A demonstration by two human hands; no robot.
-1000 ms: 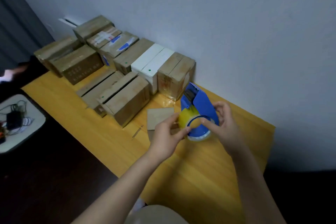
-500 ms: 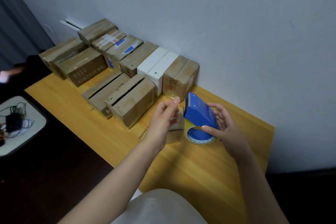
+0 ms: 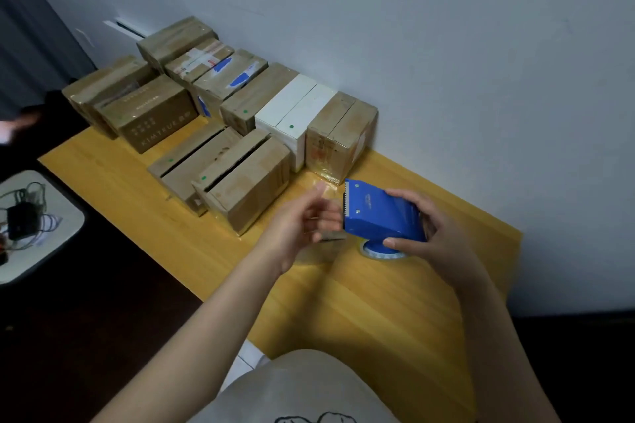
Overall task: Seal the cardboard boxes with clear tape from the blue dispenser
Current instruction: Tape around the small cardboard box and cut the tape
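Observation:
My right hand (image 3: 434, 233) grips the blue tape dispenser (image 3: 381, 213) just above the yellow table (image 3: 360, 302), with its toothed blade pointing left and the tape roll (image 3: 378, 251) underneath. My left hand (image 3: 299, 223) hovers right at the blade with its fingers loosely curled and blurred. Whether they pinch the clear tape end is unclear. Two brown cardboard boxes (image 3: 247, 182) (image 3: 194, 161) with open top seams lie to the left of my hands. A brown box (image 3: 340, 134) stands just behind the dispenser.
Several more boxes, among them a white one (image 3: 295, 117), line the wall at the back. A small piece of cardboard (image 3: 331, 235) lies under my left hand. Low on the left is a white stand with cables (image 3: 31, 216). The table's right edge is close to my right hand.
The dispenser has tipped from upright to flatter, and its blade now faces left. My left hand left the roll, rose, and now sits at the blade.

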